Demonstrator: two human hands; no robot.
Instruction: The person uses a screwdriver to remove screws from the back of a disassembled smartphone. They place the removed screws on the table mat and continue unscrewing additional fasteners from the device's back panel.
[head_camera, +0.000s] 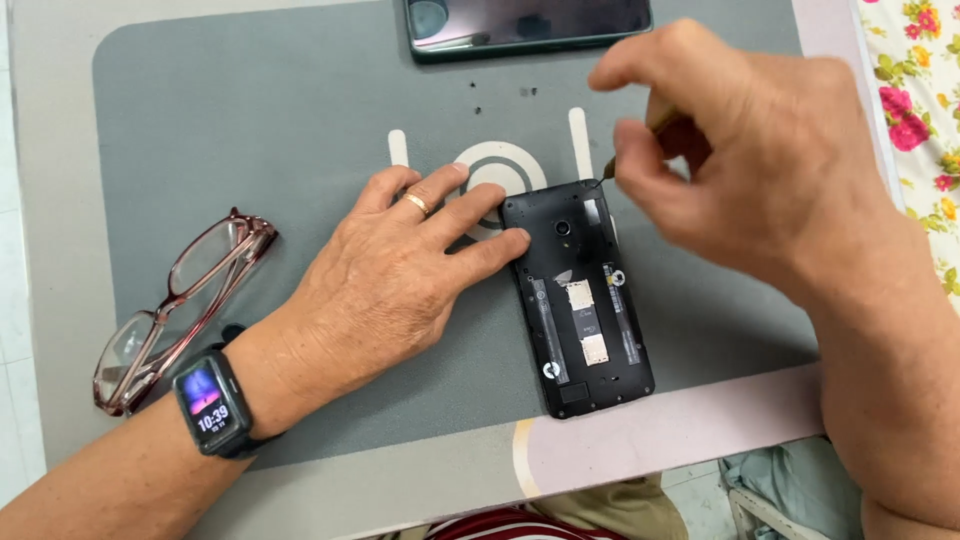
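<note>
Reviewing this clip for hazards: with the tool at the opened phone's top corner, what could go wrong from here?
The tool tip could slip off the opened phone corner, since the right hand grips it high and the left hand only steadies one edge. The tiny loose screws on the grey mat could roll or get brushed away. The eyeglasses beside the left forearm might be knocked.

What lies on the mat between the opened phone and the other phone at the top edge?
In the head view, tiny dark screws lie on the grey mat between the opened phone and the other phone.
</note>
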